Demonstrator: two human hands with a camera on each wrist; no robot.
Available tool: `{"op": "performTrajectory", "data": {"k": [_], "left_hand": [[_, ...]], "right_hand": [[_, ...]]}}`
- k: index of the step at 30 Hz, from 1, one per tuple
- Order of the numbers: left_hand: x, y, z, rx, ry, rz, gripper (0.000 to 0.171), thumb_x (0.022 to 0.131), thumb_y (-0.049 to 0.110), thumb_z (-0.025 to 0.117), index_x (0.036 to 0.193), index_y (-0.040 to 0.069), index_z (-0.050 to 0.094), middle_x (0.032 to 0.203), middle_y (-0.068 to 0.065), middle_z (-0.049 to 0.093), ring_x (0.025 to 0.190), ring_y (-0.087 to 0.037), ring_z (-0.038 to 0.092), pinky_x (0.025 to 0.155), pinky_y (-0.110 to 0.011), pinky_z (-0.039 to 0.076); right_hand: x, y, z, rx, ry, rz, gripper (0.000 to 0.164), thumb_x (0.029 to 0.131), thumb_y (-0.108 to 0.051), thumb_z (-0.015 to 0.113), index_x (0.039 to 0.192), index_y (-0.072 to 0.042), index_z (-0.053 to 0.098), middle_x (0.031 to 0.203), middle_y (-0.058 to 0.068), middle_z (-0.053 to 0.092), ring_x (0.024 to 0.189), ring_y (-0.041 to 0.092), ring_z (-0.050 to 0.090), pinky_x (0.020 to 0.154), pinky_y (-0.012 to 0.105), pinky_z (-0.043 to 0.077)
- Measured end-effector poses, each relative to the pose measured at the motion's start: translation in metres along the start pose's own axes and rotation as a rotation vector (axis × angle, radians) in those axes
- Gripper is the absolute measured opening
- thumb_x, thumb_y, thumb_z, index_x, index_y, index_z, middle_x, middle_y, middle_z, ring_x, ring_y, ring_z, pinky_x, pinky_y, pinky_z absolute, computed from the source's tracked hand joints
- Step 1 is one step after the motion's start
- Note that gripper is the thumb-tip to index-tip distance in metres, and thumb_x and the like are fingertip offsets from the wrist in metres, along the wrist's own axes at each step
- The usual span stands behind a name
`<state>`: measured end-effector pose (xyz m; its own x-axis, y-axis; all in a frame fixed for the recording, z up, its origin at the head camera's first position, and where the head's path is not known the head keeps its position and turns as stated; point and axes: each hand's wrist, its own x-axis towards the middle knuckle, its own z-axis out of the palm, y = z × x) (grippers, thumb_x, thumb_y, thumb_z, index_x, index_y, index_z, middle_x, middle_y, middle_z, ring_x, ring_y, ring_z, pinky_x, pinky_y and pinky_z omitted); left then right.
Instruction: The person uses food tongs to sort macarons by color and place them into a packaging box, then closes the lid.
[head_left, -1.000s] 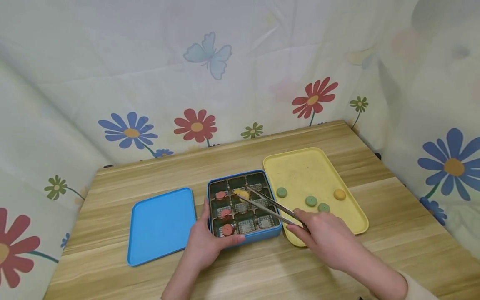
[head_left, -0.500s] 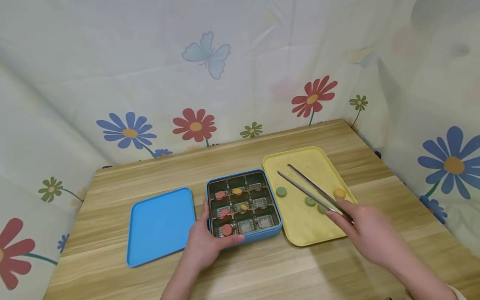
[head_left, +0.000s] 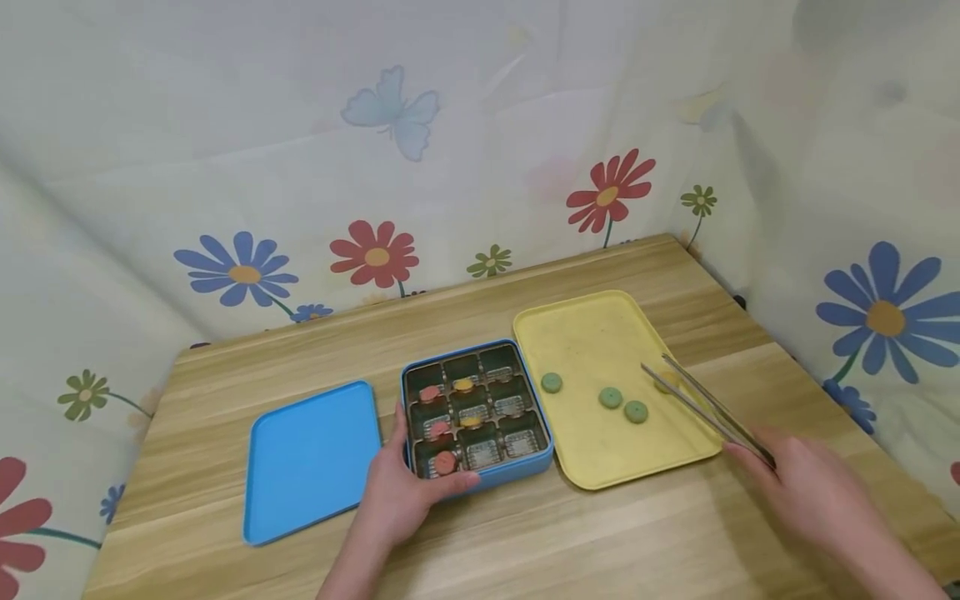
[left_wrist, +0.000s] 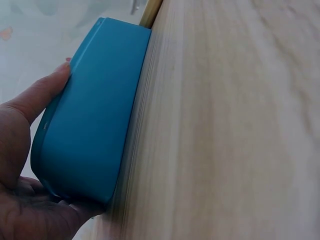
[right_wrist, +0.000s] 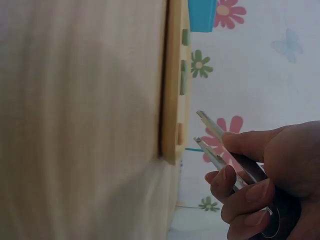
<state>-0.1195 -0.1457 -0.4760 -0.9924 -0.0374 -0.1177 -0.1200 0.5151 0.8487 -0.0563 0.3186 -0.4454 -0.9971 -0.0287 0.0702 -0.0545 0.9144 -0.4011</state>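
My left hand (head_left: 401, 492) grips the near left corner of a blue box (head_left: 517, 472), thumb along the front rim and fingers round the side. Its clear divided insert holds pinkish-red cookies (head_left: 445, 462) in the left column. Two yellow cookies (head_left: 464, 385) lie in the middle column's far and centre compartments. Metal tongs (head_left: 750, 442) are in my right hand (head_left: 817, 492), their tips apart, above the right side of a yellow tray (head_left: 585, 333). Behind the tongs a yellow cookie (head_left: 667, 382) is partly hidden. In the right wrist view the tongs' serrated tips (right_wrist: 200, 140) hold nothing.
Three green cookies lie on the tray: one near the box (head_left: 551, 382), two in the middle (head_left: 636, 411). A flat blue lid (head_left: 311, 462) lies left of the box. Flower-patterned cloth (head_left: 450, 200) stands behind the wooden table (head_left: 570, 542).
The tongs let go of a yellow cookie in the box's middle compartment. My right hand then moved right with them, over the tray to the yellow cookie. The left hand stayed on the box.
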Motion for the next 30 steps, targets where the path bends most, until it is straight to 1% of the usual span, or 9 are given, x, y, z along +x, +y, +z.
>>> {"op": "performTrajectory", "data": {"k": [3,5,9,13,17,21,24,27,30], "left_hand": [[0.0,-0.001,-0.001,-0.002,0.003,0.003,0.156,0.055,0.059,0.103,0.172,0.025,0.007,0.139,-0.008,0.065,0.141,-0.034,0.048,0.11,-0.054,0.044],[0.0,-0.002,-0.002,-0.006,0.004,0.0,0.155,0.054,0.059,0.103,0.172,0.027,0.007,0.137,-0.006,0.067,0.14,-0.032,0.049,0.11,-0.053,0.045],[0.001,-0.003,-0.002,0.001,0.003,-0.004,0.155,0.054,0.058,0.104,0.172,0.029,0.008,0.135,-0.004,0.067,0.139,-0.03,0.05,0.109,-0.052,0.046],[0.001,-0.001,-0.001,0.007,-0.003,-0.005,0.157,0.054,0.06,0.103,0.172,0.026,0.006,0.14,-0.007,0.064,0.141,-0.033,0.048,0.11,-0.053,0.044],[0.001,0.001,0.0,0.008,-0.007,-0.012,0.158,0.055,0.061,0.102,0.172,0.021,0.005,0.145,-0.01,0.062,0.146,-0.035,0.043,0.111,-0.054,0.043],[0.001,0.002,0.0,-0.005,-0.007,-0.018,0.158,0.054,0.061,0.103,0.172,0.02,0.006,0.146,-0.011,0.061,0.148,-0.036,0.04,0.112,-0.055,0.042],[0.0,0.002,-0.001,-0.005,-0.007,-0.019,0.158,0.054,0.06,0.103,0.172,0.019,0.006,0.147,-0.013,0.06,0.148,-0.038,0.04,0.113,-0.056,0.042],[0.0,0.001,-0.001,0.006,-0.005,-0.014,0.158,0.055,0.06,0.102,0.172,0.017,0.005,0.149,-0.015,0.059,0.149,-0.039,0.039,0.113,-0.056,0.042],[0.001,0.0,0.0,0.004,-0.007,-0.005,0.157,0.056,0.059,0.103,0.172,0.018,0.006,0.147,-0.014,0.06,0.147,-0.038,0.041,0.112,-0.055,0.042]], "right_hand": [[-0.001,0.004,0.003,-0.003,-0.025,0.03,0.033,0.11,-0.039,0.061,0.092,-0.012,0.064,0.07,0.001,0.056,0.064,0.024,0.057,0.054,0.046,0.043],[-0.002,0.006,0.006,-0.012,-0.045,0.047,0.034,0.11,-0.041,0.059,0.089,-0.013,0.061,0.067,-0.001,0.049,0.063,0.021,0.051,0.054,0.043,0.04],[-0.003,0.009,0.007,-0.026,-0.054,0.062,0.035,0.11,-0.04,0.061,0.093,-0.008,0.065,0.068,0.001,0.052,0.063,0.023,0.054,0.054,0.045,0.042],[-0.005,0.012,0.008,-0.023,-0.032,0.049,0.036,0.109,-0.036,0.062,0.102,-0.002,0.07,0.075,0.008,0.064,0.068,0.029,0.064,0.054,0.05,0.047],[-0.007,0.012,0.009,-0.015,-0.002,0.033,0.04,0.108,-0.034,0.064,0.113,0.005,0.072,0.089,0.02,0.072,0.079,0.042,0.071,0.059,0.059,0.051],[-0.007,0.009,0.008,-0.017,0.01,0.029,0.034,0.109,-0.034,0.062,0.1,-0.001,0.07,0.074,0.01,0.063,0.068,0.031,0.064,0.055,0.051,0.048],[-0.007,0.005,0.006,-0.01,0.011,0.025,0.032,0.11,-0.035,0.061,0.094,-0.007,0.067,0.068,0.002,0.055,0.063,0.024,0.056,0.054,0.046,0.044],[-0.007,-0.002,0.004,0.004,0.015,0.009,0.031,0.11,-0.035,0.061,0.09,-0.01,0.065,0.066,-0.001,0.052,0.061,0.021,0.053,0.055,0.043,0.042],[-0.008,-0.012,0.002,0.023,0.012,-0.008,0.03,0.11,-0.034,0.061,0.088,-0.014,0.063,0.062,-0.003,0.044,0.058,0.018,0.045,0.055,0.038,0.038]]}}
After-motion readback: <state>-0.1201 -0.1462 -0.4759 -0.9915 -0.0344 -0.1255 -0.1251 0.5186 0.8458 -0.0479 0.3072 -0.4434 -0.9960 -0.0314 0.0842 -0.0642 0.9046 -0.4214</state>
